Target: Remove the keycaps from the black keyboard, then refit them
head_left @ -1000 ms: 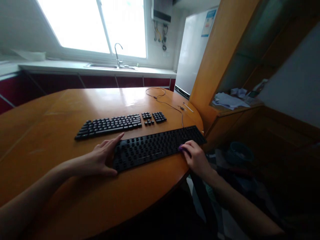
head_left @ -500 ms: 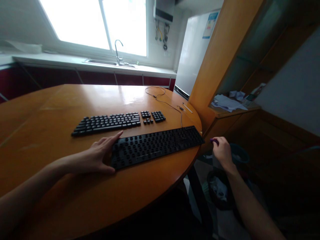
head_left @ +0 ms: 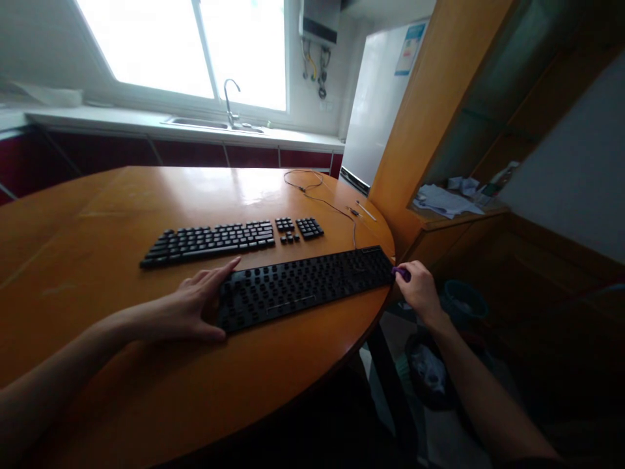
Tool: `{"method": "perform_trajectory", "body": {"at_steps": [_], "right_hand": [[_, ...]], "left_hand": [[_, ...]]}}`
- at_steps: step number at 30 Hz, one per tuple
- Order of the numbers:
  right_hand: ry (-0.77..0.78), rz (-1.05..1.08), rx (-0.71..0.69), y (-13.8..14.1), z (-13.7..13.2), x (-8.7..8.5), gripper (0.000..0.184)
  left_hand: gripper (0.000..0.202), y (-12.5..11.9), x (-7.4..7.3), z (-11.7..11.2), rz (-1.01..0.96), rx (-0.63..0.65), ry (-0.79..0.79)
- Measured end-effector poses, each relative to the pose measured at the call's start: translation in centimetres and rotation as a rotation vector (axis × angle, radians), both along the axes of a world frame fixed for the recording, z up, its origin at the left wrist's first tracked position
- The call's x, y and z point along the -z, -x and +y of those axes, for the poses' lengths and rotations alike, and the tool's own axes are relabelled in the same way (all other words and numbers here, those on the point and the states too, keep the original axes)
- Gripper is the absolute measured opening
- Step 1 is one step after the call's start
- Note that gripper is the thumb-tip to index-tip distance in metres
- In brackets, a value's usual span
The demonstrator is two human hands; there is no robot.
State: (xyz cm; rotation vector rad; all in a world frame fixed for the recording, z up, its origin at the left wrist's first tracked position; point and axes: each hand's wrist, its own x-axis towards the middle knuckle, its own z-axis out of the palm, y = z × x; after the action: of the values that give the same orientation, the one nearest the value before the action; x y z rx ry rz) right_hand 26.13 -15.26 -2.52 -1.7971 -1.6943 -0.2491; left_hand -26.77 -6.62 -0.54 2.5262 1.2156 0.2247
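A black keyboard (head_left: 305,286) with its keycaps off lies on the table, its rows of bare key stems facing up. My left hand (head_left: 198,303) grips its left end, thumb at the near corner and fingers along the far edge. My right hand (head_left: 418,286) is closed round a small purple tool (head_left: 403,273), whose kind I cannot make out. Its tip is at the keyboard's right end; whether it touches is too small to tell. Behind lie the removed keycaps (head_left: 219,238), laid out in keyboard order.
The keyboard's cable (head_left: 332,207) runs back across the round wooden table (head_left: 195,391). A thin white stick (head_left: 366,210) and a small dark piece (head_left: 353,212) lie near the right edge. Below stand a lined bin (head_left: 430,371) and a teal basket (head_left: 466,299). Papers (head_left: 446,200) cover a side shelf.
My right hand has moved left with the purple tool, from beyond the table edge to the keyboard's right end. My left hand and the keyboard have stayed put.
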Motion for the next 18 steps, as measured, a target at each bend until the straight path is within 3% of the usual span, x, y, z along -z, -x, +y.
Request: {"method": "perform_trajectory", "body": {"at_steps": [4,7,10,14,18], "right_hand": [[0.037,-0.011,-0.004,-0.1,0.0,0.0,0.014],[0.083,-0.051,0.101,-1.1,-0.4,-0.6,0.01],[0.022,-0.039,0.17,-1.7,-0.6,-1.1,0.011],[0.021,0.009,0.033,-0.7,-0.2,-1.0,0.014],[0.001,0.024,0.097,0.5,0.5,-0.9,0.014]], "left_hand": [[0.128,0.0,0.0,0.0,0.006,0.019,0.005],[0.128,-0.1,-0.1,0.0,0.015,0.02,0.01],[0.128,-0.2,-0.2,-0.1,0.005,0.019,0.009],[0.129,-0.3,-0.3,-0.2,-0.002,0.015,0.005],[0.128,-0.3,-0.3,-0.2,0.015,0.023,0.019]]}}
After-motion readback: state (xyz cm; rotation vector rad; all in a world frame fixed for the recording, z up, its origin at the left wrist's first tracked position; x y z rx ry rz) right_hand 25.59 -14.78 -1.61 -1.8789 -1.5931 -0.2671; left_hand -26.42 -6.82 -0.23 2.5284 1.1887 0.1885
